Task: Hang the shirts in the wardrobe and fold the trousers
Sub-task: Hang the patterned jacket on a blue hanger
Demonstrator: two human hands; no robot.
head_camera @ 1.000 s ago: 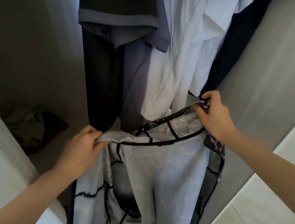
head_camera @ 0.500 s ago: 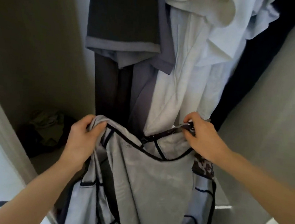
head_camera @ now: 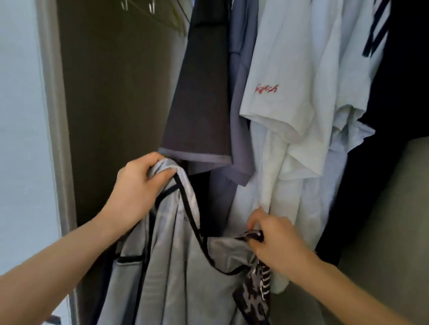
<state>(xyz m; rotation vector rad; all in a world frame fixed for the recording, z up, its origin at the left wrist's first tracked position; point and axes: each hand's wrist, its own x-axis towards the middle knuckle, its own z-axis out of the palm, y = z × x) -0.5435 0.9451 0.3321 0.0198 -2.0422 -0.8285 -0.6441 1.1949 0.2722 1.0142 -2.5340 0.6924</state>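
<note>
Both hands hold up a gray shirt (head_camera: 172, 275) with black lines: left hand (head_camera: 138, 189) grips one shoulder, right hand (head_camera: 276, 243) pinches the patterned edge.

Left hand (head_camera: 138, 189), right hand (head_camera: 274, 241) grip grey shirt (head_camera: 172, 275) (black trim) before wardrobe (head_camera: 116, 81).

The grey shirt (head_camera: 172, 275), bottom middle, has black lines and a black-and-white blotchy part. Above are a dark grey shirt (head_camera: 201, 96), a blue-grey shirt (head_camera: 240, 87), a white shirt (head_camera: 294, 65) with red writing, and a black shirt (head_camera: 405, 101) far right.
</note>
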